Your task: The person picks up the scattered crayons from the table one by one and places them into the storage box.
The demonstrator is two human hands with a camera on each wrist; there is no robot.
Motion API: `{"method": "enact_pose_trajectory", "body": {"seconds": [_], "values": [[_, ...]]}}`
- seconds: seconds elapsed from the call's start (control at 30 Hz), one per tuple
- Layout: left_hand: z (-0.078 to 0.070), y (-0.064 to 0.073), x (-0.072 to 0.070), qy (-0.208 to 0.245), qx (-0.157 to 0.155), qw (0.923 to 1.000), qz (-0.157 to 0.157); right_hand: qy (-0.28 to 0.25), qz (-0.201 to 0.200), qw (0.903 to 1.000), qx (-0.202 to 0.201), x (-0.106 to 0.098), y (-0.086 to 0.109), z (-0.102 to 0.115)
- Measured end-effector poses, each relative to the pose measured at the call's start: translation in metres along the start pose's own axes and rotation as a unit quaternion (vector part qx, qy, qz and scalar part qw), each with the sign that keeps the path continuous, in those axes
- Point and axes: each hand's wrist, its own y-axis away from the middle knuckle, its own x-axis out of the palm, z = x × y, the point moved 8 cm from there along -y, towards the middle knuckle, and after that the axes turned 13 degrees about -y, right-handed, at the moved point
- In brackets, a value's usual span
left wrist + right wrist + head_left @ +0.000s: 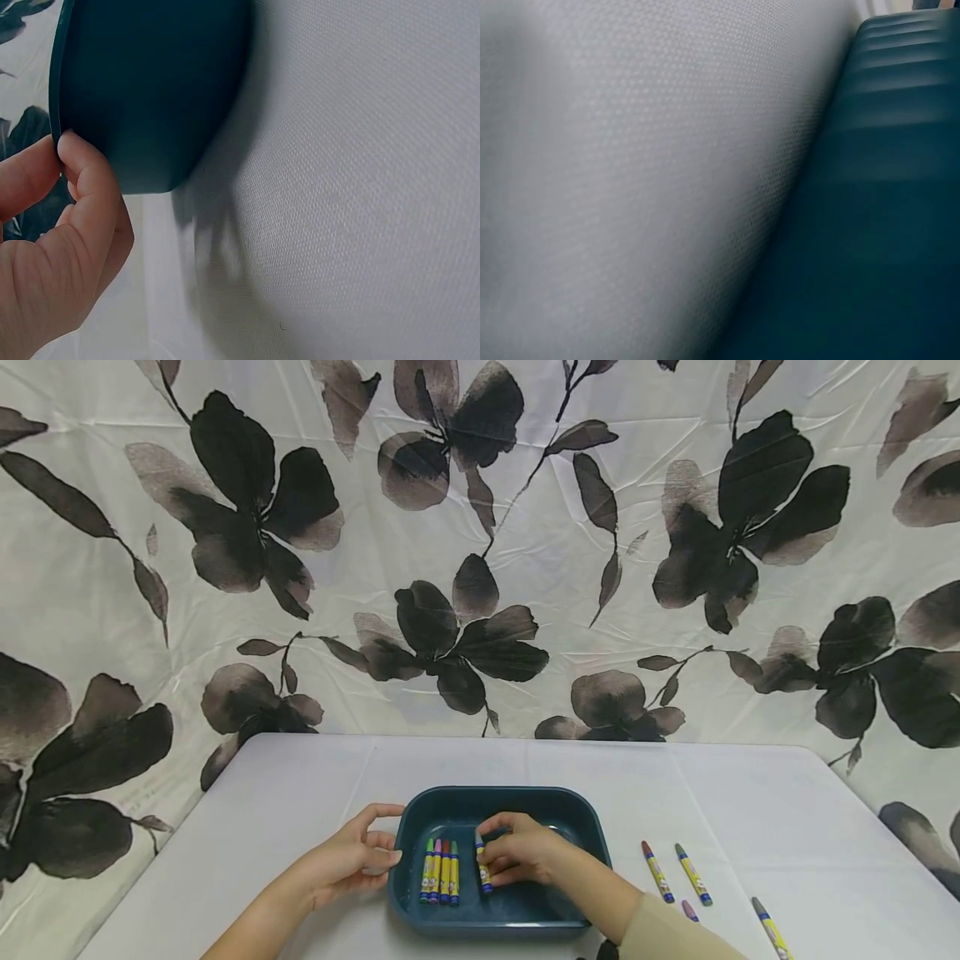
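Note:
A dark teal tray (495, 930) sits on the table, and my left hand (352, 856) pinches its left rim between thumb and finger. The left wrist view shows that hand (71, 217) at the rim, beside the tray's outer wall (150, 90). Inside the tray, my right hand (521, 852) holds a grey-tipped crayon (483, 868) with a yellow and blue wrapper, close over the tray floor. To its left, several crayons (440, 872) with green, pink and brown tips lie side by side. The right wrist view has only the tray wall (870, 247) and tablecloth; the hand is hidden there.
Right of the tray lie loose crayons: a red-brown one (657, 872), a green-grey one (693, 875), a purple-tipped one (690, 911) partly behind the sleeve (675, 935), and a grey one (771, 928). A white cloth covers the table (735, 802); a floral curtain (585, 552) hangs behind.

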Motion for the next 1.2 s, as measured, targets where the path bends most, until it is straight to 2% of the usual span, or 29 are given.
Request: {"method": "enact_pose_trajectory", "body": {"seconds": [0.4,0.7,0.93,1.2], "values": [[0.000,0.000,0.000,0.003,-0.002,1.0000,0.000,0.014,-0.013,0.9998,0.011,0.003,-0.005,-0.003],[-0.002,0.001,0.001,0.005,-0.001,1.0000,0.001,0.012,-0.014,0.9998,0.003,0.005,-0.008,-0.003],[-0.004,0.001,0.000,0.004,-0.001,1.0000,0.000,0.012,-0.010,0.9999,-0.006,0.000,-0.008,0.003],[-0.001,0.000,0.000,0.004,-0.008,1.0000,0.004,0.009,0.007,0.9998,-0.017,-0.010,0.003,0.017]]}}
